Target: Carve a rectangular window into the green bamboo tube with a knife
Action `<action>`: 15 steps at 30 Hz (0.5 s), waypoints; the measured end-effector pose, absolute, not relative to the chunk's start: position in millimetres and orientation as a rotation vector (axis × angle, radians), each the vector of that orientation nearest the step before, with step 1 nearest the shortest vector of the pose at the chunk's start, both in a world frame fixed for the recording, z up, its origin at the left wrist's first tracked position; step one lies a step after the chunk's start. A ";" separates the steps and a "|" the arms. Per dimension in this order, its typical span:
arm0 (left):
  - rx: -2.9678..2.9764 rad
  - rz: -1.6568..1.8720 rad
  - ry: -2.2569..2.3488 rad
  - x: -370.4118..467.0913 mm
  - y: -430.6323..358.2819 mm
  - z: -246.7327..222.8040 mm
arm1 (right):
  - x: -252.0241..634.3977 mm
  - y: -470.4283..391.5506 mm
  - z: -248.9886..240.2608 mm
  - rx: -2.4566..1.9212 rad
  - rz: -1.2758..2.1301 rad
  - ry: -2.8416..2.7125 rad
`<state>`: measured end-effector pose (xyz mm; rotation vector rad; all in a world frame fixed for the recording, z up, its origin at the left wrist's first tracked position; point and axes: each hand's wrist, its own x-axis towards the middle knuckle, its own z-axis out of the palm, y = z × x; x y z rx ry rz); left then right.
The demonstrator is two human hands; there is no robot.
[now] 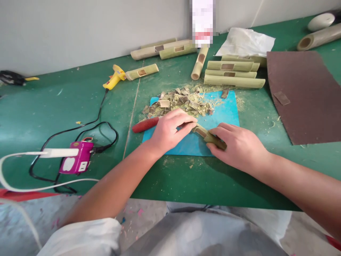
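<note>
A short bamboo tube with a rectangular window cut in its side is held at a slant over a blue mat. My left hand is closed around its far left end, which the fingers partly cover. At the lower right end, my right hand grips the tube between thumb and fingers. A red handle pokes out beside my left wrist; the rest of that tool is hidden behind the hand. Bamboo chips and shavings are heaped on the mat's back part, just beyond my left hand.
More bamboo tubes with cut windows lie behind the mat. A yellow glue gun and a purple power adapter with trailing cords are at left. A brown sheet lies right; white paper covers some tubes.
</note>
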<state>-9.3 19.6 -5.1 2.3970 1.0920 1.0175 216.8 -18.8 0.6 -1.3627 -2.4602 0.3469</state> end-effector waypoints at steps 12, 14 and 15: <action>2.572 0.889 0.947 -13.6 20.8 0.1 | 229.9 0.5 1.4 -1.189 0.293 -2.529; 2.555 0.866 0.910 -12.9 20.1 -1.1 | 232.0 4.2 0.4 -1.148 0.320 -2.535; 2.545 0.864 0.906 -12.5 19.7 -1.5 | 232.8 5.7 0.0 -1.128 0.339 -2.538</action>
